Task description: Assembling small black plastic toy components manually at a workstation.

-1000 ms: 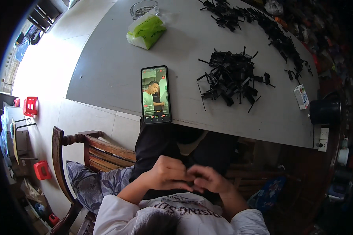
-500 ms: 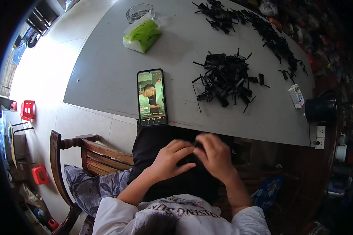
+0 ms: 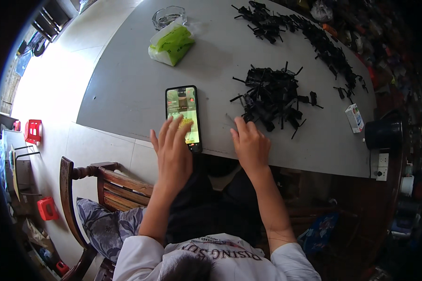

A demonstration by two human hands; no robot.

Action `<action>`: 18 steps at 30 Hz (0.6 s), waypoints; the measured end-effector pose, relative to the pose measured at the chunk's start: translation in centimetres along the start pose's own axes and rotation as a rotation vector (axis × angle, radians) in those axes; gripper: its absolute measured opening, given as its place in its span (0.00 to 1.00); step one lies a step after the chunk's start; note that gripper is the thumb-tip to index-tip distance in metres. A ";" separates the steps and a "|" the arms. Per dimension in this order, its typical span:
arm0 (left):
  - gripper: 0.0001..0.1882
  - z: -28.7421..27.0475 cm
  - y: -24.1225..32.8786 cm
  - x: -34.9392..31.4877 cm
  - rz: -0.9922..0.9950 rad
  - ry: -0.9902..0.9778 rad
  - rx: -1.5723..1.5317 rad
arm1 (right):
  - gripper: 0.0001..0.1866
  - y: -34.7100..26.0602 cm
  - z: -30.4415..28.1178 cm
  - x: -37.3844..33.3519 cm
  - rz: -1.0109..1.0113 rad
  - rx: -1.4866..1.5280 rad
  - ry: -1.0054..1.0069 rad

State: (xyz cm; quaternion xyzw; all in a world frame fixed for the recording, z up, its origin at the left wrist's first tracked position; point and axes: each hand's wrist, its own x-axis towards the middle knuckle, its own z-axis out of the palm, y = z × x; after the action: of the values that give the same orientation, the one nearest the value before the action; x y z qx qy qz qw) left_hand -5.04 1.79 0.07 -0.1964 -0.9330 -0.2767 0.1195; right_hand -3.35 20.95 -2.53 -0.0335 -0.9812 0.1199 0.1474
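Observation:
My left hand (image 3: 172, 152) reaches over the lower half of a black phone (image 3: 196, 110), fingers apart and holding nothing. Its fingertips cover part of the lit screen; whether they touch the glass I cannot tell. Over the table's near edge, my right hand (image 3: 252, 147) has thumb and forefinger curled around a thin dark stick-like piece (image 3: 229, 118), which is blurred. Just beyond that hand lies a tangled pile of small black parts (image 3: 272, 93) with thin stems sticking out.
More black parts (image 3: 326, 49) stretch along the far right of the grey table (image 3: 126, 93). A green and white packet (image 3: 172, 44) and a glass ashtray (image 3: 169, 18) stand at the far left. A small white carton (image 3: 354, 118) sits near a black pot (image 3: 384, 133) on the right.
My hands have parted from close together above my lap and moved forward. The left came over the phone, the right to the table's edge near the pile. The phone's picture is different.

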 end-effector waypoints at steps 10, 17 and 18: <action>0.21 0.3 2.3 -2.9 -0.054 -0.274 -0.798 | 0.12 0.6 -2.0 -3.6 0.402 1.496 0.044; 0.18 1.3 3.1 -4.2 -0.258 -0.518 -1.421 | 0.16 -1.6 -4.1 -8.1 0.334 2.027 -0.412; 0.15 1.2 3.2 -4.2 -0.203 -0.496 -1.437 | 0.16 -1.8 -4.6 -8.1 0.335 2.029 -0.412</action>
State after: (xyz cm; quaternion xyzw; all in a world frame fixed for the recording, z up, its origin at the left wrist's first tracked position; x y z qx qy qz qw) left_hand 0.00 3.68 -0.75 -0.1956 -0.5370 -0.7726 -0.2763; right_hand 5.65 19.39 -0.11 -0.0087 -0.4092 0.9087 -0.0821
